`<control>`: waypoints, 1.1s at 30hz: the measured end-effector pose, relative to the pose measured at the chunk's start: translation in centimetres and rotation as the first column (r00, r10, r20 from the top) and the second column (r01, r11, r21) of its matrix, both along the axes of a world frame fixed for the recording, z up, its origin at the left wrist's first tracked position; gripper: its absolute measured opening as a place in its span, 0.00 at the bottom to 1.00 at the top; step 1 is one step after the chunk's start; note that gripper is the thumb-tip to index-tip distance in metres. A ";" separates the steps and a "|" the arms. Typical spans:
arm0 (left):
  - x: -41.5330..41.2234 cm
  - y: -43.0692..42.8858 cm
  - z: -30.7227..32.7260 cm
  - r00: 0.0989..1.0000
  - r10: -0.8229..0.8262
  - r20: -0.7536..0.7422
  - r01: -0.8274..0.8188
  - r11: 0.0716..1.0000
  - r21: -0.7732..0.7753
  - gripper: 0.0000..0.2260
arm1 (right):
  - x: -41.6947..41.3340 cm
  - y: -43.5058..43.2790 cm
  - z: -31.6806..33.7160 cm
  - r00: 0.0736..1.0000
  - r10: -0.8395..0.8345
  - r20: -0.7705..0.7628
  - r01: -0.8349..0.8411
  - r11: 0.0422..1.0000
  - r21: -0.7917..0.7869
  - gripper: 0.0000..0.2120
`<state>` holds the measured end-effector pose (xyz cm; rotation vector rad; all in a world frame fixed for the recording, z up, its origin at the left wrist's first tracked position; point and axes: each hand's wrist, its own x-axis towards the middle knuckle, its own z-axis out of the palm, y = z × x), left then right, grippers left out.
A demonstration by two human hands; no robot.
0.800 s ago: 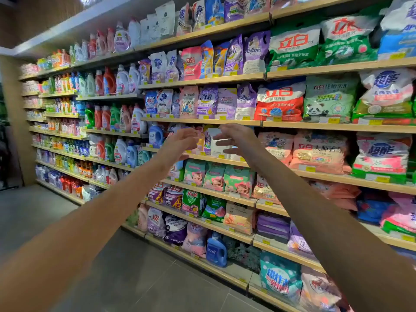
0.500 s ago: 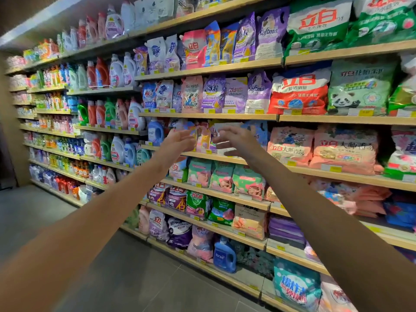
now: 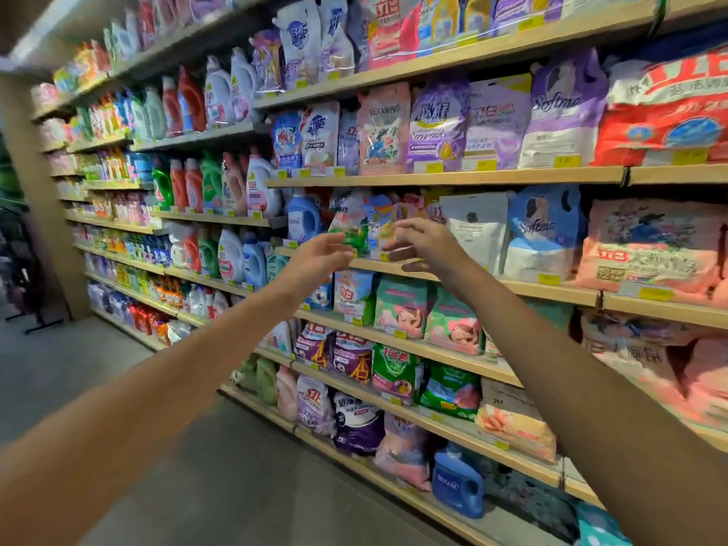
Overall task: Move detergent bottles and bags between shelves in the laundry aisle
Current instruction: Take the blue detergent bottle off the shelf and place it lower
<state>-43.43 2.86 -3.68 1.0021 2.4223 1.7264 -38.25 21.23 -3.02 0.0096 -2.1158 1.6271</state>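
Note:
Both my arms reach out toward the middle shelf (image 3: 524, 287) of a laundry aisle. My left hand (image 3: 319, 256) is open, fingers spread, just in front of a white pouch with a green base (image 3: 348, 222). My right hand (image 3: 423, 244) is also open, fingers apart, held in front of a blue and yellow pouch (image 3: 380, 224) and some pink pouches behind it. Neither hand grips anything. A blue detergent bottle (image 3: 303, 216) stands left of these pouches. A white bag (image 3: 474, 226) and a blue Softma bag (image 3: 541, 234) stand to the right.
Wooden shelves run the whole wall, packed with bags and bottles. Coloured bottles (image 3: 208, 183) fill the left section. Large pink bags (image 3: 650, 246) lie at the right. A blue bottle (image 3: 459, 482) stands on the bottom shelf. Grey floor (image 3: 118, 368) lies to the left.
The view has closed in on the shelves and shifted right. Both hands stay raised and open in front of the same middle-shelf pouches, a little further apart than before.

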 end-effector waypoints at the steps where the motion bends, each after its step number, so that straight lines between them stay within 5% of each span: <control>1: -2.2 -0.3 0.2 1.000 0.009 0.003 -0.009 1.000 -0.016 0.21 | -2.4 0.0 0.2 1.000 0.006 0.002 -0.006 1.000 -0.010 0.11; 5: -10.0 -2.2 0.5 0.997 0.078 0.026 -0.078 0.997 -0.019 0.22 | -11.6 -1.3 0.8 0.998 0.056 0.017 -0.055 0.998 -0.036 0.04; 16: -31.4 -9.0 -0.8 0.978 0.199 0.066 -0.204 0.976 0.082 0.22 | -34.9 -7.9 -0.3 0.989 0.137 0.056 -0.140 0.988 0.066 0.05; 33: -66.1 -7.9 -2.9 0.993 -0.012 0.120 0.003 0.997 0.074 0.22 | -64.1 -8.3 -3.9 0.981 -0.130 0.147 0.128 0.992 0.018 0.13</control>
